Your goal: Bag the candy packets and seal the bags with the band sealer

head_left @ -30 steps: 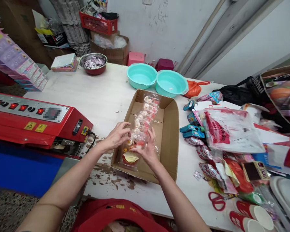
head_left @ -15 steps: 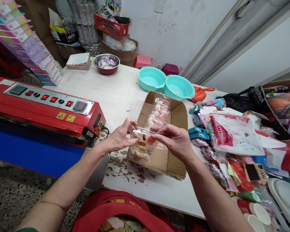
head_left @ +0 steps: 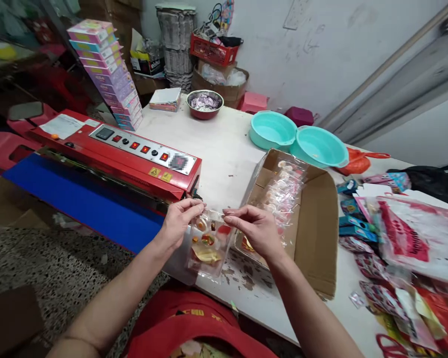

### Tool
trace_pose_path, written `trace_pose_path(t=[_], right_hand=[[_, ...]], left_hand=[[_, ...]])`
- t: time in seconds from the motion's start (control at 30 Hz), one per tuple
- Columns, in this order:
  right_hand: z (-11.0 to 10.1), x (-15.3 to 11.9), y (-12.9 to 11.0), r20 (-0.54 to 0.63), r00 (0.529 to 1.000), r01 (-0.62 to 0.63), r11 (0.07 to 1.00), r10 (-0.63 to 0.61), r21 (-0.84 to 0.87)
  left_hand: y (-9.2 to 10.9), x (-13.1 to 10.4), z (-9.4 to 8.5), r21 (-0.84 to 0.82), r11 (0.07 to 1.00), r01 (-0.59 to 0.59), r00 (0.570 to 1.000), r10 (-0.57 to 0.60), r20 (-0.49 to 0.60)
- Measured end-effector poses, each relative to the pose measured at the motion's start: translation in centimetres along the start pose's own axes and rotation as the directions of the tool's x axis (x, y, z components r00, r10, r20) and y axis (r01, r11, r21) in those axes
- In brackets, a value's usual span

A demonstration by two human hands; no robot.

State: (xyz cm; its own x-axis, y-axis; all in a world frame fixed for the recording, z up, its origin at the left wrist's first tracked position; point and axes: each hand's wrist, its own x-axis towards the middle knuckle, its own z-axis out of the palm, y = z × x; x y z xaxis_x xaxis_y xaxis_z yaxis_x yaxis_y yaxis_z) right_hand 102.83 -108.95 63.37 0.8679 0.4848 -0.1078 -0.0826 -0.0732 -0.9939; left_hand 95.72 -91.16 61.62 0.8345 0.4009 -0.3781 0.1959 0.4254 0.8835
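A clear plastic packet [head_left: 208, 251] hangs upright between my hands, in front of the table's near edge. Small food-shaped pieces show inside it, some yellow, red and brown. My left hand [head_left: 179, 221] pinches its upper left corner between thumb and fingers. At the upper right corner, my right hand [head_left: 252, 226] pinches the top edge in the same way. Right of the packet stands an open cardboard box [head_left: 317, 238], partly behind my right hand. Similar clear packets [head_left: 283, 191] lie in a row inside it.
A red sealing machine [head_left: 134, 159] with lit switches and a blue belt [head_left: 78, 199] stands at left. Two turquoise basins [head_left: 272, 130] and a metal bowl [head_left: 204, 107] of sachets sit behind. Stacked boxes [head_left: 108, 74] rise at the back left; bagged goods [head_left: 414, 233] crowd the right.
The view has turned left. My hands have carried the packet from over the cardboard box to its left, near the sealing machine's right end. The packet now hangs straighter.
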Motion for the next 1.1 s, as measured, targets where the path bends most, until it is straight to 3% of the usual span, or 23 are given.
trace_pose_path(t=[0.13, 0.3, 0.47, 0.7, 0.9, 1.0, 1.07, 1.1], right_hand=[[2.9, 0.3, 3.8, -0.033, 0.993, -0.115, 0.992, 0.116, 0.045], [5.8, 0.6, 7.9, -0.022, 0.979, -0.199, 0.974, 0.203, 0.105], [7.6, 1.3, 10.7, -0.090, 0.948, -0.285, 0.942, 0.304, 0.178], [9.2, 3.8, 13.1, -0.172, 0.890, -0.355, 0.878, 0.423, 0.320], [13.5, 6.1, 14.0, -0.179, 0.889, -0.345, 0.872, 0.423, 0.347], [13.3, 4.8, 13.2, -0.260, 0.939, -0.189, 0.971, 0.223, 0.148], [10.5, 2.9, 12.7, -0.331, 0.944, -0.053, 0.991, 0.010, -0.122], [8.3, 1.9, 12.5, -0.370, 0.924, -0.008, 0.964, -0.095, -0.266]], left_hand=[[-2.4, 0.4, -2.9, -0.043, 0.999, -0.010, 0.995, 0.006, -0.097], [-6.9, 2.2, -5.9, 0.011, 0.999, -0.032, 0.963, 0.034, -0.266], [-9.8, 4.2, -7.7, -0.060, 0.992, 0.113, 0.951, -0.126, -0.283], [-7.8, 4.2, -10.8, -0.111, 0.943, 0.315, 0.935, -0.328, -0.135], [-6.5, 5.2, -14.2, -0.071, 0.967, 0.246, 0.927, -0.256, -0.275], [-5.1, 5.8, -15.7, -0.040, 0.978, 0.203, 0.905, -0.203, -0.373], [-3.9, 6.4, -17.2, -0.015, 0.983, 0.181, 0.881, -0.169, -0.442], [-3.3, 6.8, -18.2, -0.002, 0.986, 0.168, 0.862, -0.148, -0.485]])
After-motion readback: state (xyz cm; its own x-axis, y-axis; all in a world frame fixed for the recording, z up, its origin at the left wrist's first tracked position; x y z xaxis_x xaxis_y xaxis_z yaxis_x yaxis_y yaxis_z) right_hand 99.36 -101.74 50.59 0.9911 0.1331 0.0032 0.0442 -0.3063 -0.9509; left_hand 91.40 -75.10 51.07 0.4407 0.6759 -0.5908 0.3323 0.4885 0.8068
